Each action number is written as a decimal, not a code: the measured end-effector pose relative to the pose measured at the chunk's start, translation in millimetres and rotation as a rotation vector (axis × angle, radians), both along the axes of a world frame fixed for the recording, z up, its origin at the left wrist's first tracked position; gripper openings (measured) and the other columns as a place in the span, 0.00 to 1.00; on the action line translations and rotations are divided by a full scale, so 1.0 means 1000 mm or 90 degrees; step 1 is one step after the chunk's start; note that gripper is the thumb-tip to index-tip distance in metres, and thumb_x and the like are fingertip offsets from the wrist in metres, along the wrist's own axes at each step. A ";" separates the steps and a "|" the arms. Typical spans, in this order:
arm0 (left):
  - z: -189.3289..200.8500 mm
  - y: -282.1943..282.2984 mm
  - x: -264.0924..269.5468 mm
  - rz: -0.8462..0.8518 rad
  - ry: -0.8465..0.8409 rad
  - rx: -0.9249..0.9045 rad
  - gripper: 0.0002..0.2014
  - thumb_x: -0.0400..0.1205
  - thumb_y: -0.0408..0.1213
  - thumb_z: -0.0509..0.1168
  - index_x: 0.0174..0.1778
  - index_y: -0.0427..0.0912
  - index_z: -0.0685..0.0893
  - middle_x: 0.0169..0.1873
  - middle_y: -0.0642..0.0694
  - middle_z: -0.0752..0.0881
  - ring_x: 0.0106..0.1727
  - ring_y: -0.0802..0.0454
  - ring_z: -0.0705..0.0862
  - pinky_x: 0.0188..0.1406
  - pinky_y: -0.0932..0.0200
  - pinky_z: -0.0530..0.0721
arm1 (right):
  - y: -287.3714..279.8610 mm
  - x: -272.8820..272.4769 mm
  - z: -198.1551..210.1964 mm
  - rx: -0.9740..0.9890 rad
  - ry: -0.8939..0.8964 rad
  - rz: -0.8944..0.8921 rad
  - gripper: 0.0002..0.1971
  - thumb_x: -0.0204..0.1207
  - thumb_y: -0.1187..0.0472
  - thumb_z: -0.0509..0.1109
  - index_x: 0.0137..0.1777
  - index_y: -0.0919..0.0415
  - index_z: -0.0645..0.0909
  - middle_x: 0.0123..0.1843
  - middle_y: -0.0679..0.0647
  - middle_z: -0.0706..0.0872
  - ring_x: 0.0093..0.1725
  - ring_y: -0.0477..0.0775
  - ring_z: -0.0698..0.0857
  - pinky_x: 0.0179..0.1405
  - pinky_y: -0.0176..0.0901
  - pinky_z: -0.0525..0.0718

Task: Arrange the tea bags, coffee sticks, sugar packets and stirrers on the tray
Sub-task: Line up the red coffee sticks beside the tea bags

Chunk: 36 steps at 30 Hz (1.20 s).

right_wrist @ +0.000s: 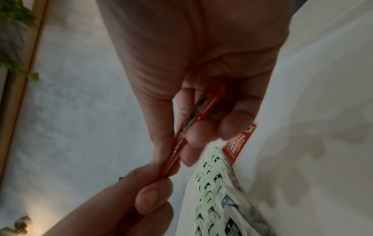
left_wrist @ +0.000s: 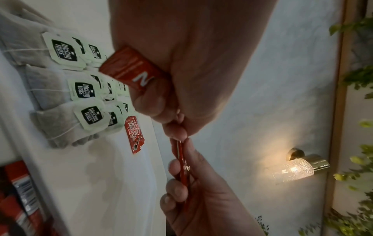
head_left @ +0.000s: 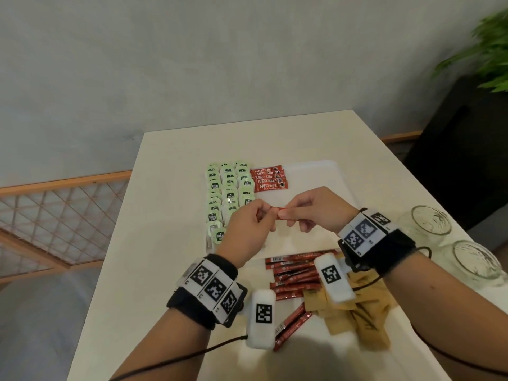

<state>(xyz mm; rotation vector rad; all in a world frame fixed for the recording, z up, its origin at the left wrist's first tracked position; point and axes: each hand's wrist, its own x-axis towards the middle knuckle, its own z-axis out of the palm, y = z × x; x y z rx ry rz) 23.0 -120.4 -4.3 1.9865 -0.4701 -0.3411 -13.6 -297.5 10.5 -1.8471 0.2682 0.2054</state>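
Above the white tray (head_left: 339, 171), my left hand (head_left: 265, 215) and right hand (head_left: 288, 215) pinch the two ends of one red coffee stick (head_left: 276, 208), seen edge-on (left_wrist: 183, 161) (right_wrist: 187, 126). My left hand (left_wrist: 177, 132) also grips a second red stick (left_wrist: 131, 68) in its curled fingers. Green-tagged tea bags (head_left: 228, 193) lie in rows on the tray's left side. Next to them, at the back, is a short row of coffee sticks (head_left: 268, 178). Loose coffee sticks (head_left: 294, 273) and brown sugar packets (head_left: 357, 312) lie on the table in front of the tray.
Two glass jars (head_left: 430, 220) (head_left: 478, 259) stand at the table's right edge. A dark planter with a green plant (head_left: 489, 50) is at the right. A wooden lattice rail (head_left: 55, 215) runs to the left, with a lit wall lamp (left_wrist: 292, 167) on the wall.
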 end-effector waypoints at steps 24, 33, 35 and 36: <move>-0.002 0.030 0.053 0.023 0.271 -0.127 0.17 0.91 0.51 0.49 0.71 0.68 0.77 0.44 0.43 0.90 0.30 0.53 0.82 0.33 0.50 0.84 | -0.047 0.096 -0.075 -0.108 0.164 -0.252 0.08 0.69 0.60 0.81 0.34 0.64 0.87 0.35 0.58 0.90 0.28 0.52 0.80 0.37 0.46 0.86; -0.011 0.033 0.064 0.090 0.340 -0.143 0.17 0.87 0.57 0.55 0.66 0.56 0.79 0.32 0.51 0.78 0.22 0.59 0.63 0.18 0.65 0.58 | -0.050 0.128 -0.087 -0.123 0.174 -0.283 0.19 0.61 0.56 0.86 0.42 0.57 0.78 0.42 0.63 0.92 0.32 0.54 0.81 0.51 0.53 0.86; -0.013 0.032 0.066 0.108 0.368 -0.155 0.22 0.86 0.62 0.52 0.68 0.55 0.79 0.33 0.51 0.77 0.22 0.59 0.63 0.18 0.65 0.58 | -0.049 0.132 -0.089 -0.131 0.171 -0.286 0.19 0.62 0.55 0.86 0.42 0.57 0.77 0.44 0.63 0.92 0.33 0.54 0.81 0.50 0.52 0.85; -0.014 0.031 0.066 0.118 0.392 -0.172 0.25 0.85 0.65 0.51 0.68 0.54 0.79 0.32 0.51 0.77 0.22 0.59 0.63 0.19 0.65 0.57 | -0.049 0.133 -0.089 -0.137 0.168 -0.285 0.19 0.62 0.55 0.86 0.42 0.57 0.77 0.44 0.62 0.92 0.33 0.54 0.81 0.49 0.51 0.85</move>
